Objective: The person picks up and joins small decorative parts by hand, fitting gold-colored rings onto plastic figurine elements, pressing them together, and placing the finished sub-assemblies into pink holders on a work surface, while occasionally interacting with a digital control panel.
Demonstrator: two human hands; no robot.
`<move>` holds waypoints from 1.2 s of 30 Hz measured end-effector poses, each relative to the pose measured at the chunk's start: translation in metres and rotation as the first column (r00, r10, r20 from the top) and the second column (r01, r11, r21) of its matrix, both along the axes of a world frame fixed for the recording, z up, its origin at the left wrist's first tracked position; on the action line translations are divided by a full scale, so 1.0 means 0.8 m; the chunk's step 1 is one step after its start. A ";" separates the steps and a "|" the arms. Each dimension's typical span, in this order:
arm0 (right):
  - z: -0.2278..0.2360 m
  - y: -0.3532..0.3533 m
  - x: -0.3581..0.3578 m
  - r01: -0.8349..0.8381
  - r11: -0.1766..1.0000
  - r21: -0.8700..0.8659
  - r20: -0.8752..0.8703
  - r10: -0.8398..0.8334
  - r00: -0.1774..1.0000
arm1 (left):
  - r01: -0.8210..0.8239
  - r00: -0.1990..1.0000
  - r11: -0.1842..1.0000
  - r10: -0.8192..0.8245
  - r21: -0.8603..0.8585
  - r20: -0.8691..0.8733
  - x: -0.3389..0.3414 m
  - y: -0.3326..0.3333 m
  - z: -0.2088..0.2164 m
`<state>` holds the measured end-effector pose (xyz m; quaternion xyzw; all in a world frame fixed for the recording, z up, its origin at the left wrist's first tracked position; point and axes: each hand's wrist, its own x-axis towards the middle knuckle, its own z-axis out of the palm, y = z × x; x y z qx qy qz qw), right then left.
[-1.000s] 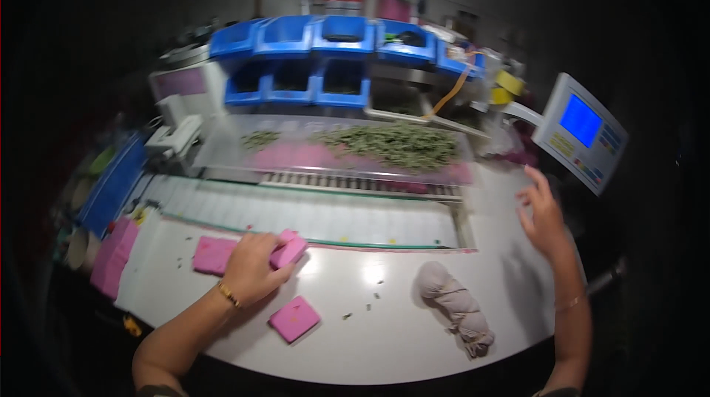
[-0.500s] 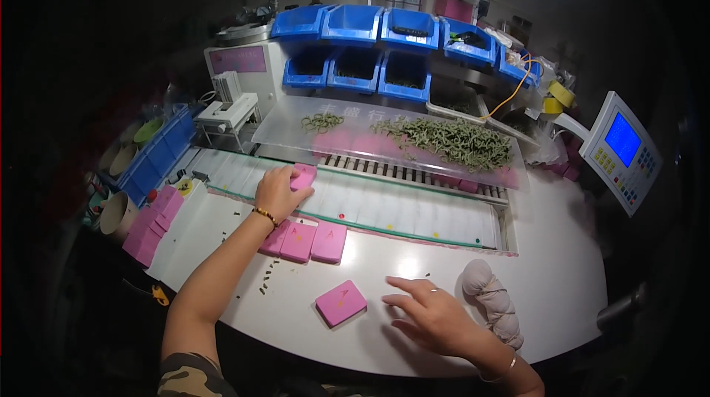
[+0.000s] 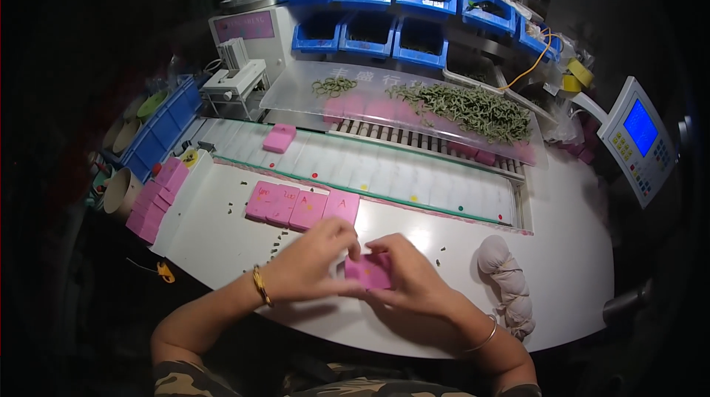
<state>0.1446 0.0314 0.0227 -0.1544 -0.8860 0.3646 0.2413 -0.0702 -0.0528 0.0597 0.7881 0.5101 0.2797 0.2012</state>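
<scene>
A pink rubber mould (image 3: 367, 270), a flat rectangular block with small markings, is between my hands above the near part of the white table. My right hand (image 3: 416, 277) is closed round its right side, thumb along the near edge. From the other side my left hand (image 3: 314, 260) reaches it with bent fingers and thumb at its left end. Just beyond, a row of pink moulds (image 3: 307, 210) lies side by side on the table. Another pink mould (image 3: 279, 139) sits alone on the white conveyor strip (image 3: 355, 171), out of reach of both hands.
A clear sloping cover (image 3: 355, 90) carries a heap of green pieces (image 3: 473, 110). Blue bins (image 3: 366, 34) stand behind. At right are a keypad screen (image 3: 640, 134) and a tied cloth bag (image 3: 509, 286). Stacked pink moulds (image 3: 157, 201) and a blue crate (image 3: 161, 134) are at left.
My left hand has let go of the mould on the conveyor and come back toward me. My right hand, open before, has taken the mould from the table. The view has shifted.
</scene>
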 end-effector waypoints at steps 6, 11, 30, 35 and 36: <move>0.018 -0.003 0.006 0.027 0.999 -0.030 -0.240 -0.034 0.970 | -0.015 0.997 0.991 0.005 0.133 0.076 0.024 -0.007 -0.026; 0.017 -0.007 0.010 -0.014 0.994 -0.113 -0.352 -0.027 0.936 | -0.015 0.953 0.983 -0.040 0.181 0.301 0.037 -0.001 -0.030; 0.011 0.014 0.007 0.221 0.964 -0.150 -0.123 -0.240 0.963 | -0.776 0.546 0.566 0.824 0.280 -0.152 -0.187 0.125 -0.076; 0.007 0.030 -0.034 0.163 0.987 0.003 -0.010 -0.163 0.987 | -0.791 0.530 0.572 0.818 0.217 -0.225 -0.202 0.138 -0.062; 0.002 0.031 -0.047 0.164 0.986 0.005 -0.011 -0.164 0.986 | -0.778 0.516 0.571 0.819 0.264 -0.252 -0.203 0.138 -0.061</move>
